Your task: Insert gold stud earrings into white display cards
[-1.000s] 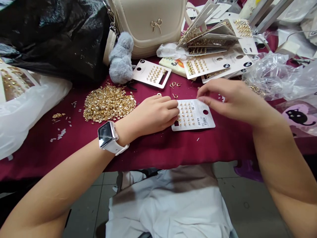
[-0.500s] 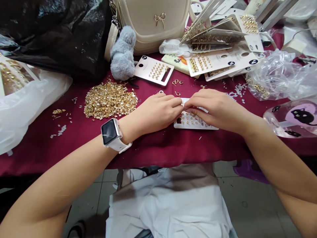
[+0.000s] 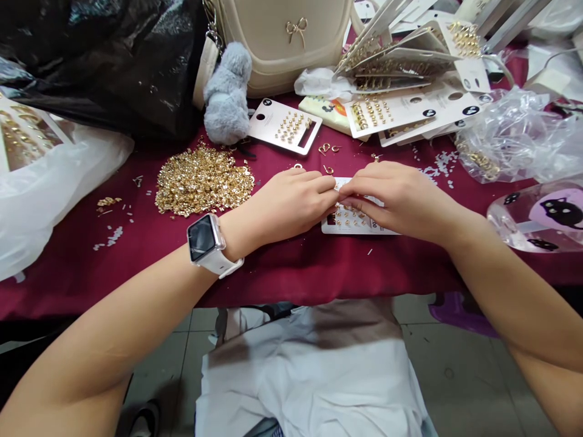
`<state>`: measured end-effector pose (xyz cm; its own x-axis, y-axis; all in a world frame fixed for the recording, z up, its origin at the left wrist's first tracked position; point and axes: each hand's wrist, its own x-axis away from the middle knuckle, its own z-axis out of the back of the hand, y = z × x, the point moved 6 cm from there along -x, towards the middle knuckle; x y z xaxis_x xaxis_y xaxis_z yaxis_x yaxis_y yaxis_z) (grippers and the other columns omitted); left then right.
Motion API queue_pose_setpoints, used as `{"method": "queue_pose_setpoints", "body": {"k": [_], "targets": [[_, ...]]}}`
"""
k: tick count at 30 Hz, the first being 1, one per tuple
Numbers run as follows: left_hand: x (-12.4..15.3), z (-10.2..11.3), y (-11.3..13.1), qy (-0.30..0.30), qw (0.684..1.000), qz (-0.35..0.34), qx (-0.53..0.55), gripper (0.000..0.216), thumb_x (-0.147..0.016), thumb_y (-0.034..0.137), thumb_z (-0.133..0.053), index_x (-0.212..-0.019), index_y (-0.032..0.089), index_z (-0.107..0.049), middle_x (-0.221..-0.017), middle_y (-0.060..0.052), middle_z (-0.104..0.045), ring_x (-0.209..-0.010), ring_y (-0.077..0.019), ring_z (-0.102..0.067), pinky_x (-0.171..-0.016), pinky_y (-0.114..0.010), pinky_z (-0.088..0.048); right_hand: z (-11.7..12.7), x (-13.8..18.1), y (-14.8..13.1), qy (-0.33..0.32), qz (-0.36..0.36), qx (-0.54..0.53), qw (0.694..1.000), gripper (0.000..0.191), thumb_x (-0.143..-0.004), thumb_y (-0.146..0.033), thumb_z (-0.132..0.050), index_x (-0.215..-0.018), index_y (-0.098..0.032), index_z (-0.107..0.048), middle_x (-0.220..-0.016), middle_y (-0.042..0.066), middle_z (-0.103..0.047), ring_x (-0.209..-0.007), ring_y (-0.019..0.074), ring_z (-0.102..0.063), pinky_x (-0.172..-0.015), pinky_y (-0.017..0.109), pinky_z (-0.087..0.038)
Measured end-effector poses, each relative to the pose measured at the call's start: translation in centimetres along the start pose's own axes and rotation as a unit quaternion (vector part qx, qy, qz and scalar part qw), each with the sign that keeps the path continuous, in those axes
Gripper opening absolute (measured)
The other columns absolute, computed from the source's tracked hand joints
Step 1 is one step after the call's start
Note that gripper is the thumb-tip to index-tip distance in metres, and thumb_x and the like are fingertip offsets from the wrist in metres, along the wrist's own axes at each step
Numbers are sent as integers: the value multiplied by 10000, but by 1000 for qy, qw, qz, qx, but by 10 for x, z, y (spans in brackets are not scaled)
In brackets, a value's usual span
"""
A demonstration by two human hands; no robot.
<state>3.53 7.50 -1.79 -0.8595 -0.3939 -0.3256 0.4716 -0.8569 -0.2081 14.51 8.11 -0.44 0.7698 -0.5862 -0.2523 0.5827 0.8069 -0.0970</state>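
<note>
A white earring card (image 3: 353,221) with rows of gold studs lies flat on the dark red cloth (image 3: 282,261). My left hand (image 3: 285,203), with a white smartwatch (image 3: 207,244) on its wrist, rests at the card's left edge, fingers curled and pinched. My right hand (image 3: 398,197) covers the card's upper right part, its fingertips pinched against those of the left hand over the card. What they pinch is too small to make out. A heap of loose gold earrings (image 3: 203,181) lies left of my left hand.
A beige handbag (image 3: 282,42) with a grey fluffy charm (image 3: 226,94) stands at the back, beside a black plastic bag (image 3: 104,60). Stacked earring cards (image 3: 401,85) and clear wrappers (image 3: 514,136) lie at the right. A white bag (image 3: 50,188) sits left. Loose hoops (image 3: 325,149) lie near the card.
My right hand came down from above the card's right end and met my left fingertips over the card. In the last half second both hands have hardly moved.
</note>
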Motion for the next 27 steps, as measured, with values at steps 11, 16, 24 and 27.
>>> {"method": "queue_pose_setpoints", "body": {"k": [11, 16, 24, 27], "targets": [[-1, 0, -4, -13, 998, 22, 49, 296, -976, 285, -408, -911, 131, -652, -858, -45, -672, -777, -156, -621, -670, -274, -419, 0, -1, -2, -10, 7, 13, 1000, 271, -927, -246, -444, -871, -149, -690, -799, 76, -694, -742, 192, -612, -693, 310, -438], [-2, -1, -4, -19, 998, 30, 60, 292, -970, 276, -414, -908, 129, -659, -861, -44, -678, -784, -157, -626, -683, -272, -433, 2, -3, 0, -29, -7, -9, 1000, 243, -910, -246, -463, -886, -162, -690, -797, 64, -687, -744, 187, -603, -699, 311, -431], [-2, -1, -7, -13, 995, 35, 93, 251, -944, 275, -474, -864, 140, -669, -815, -33, -673, -747, -149, -625, -671, -269, -432, 0, -5, 4, -46, -34, -47, 997, 232, -884, -269, -475, -864, -202, -697, -775, 40, -675, -735, 180, -585, -712, 317, -434], [-3, -3, -9, -16, 994, 38, 103, 254, -943, 277, -472, -852, 145, -669, -825, -37, -675, -750, -147, -623, -679, -270, -433, 0, -4, 5, -46, -44, -65, 996, 239, -876, -274, -478, -868, -195, -703, -766, 44, -673, -729, 182, -583, -712, 322, -439]]}}
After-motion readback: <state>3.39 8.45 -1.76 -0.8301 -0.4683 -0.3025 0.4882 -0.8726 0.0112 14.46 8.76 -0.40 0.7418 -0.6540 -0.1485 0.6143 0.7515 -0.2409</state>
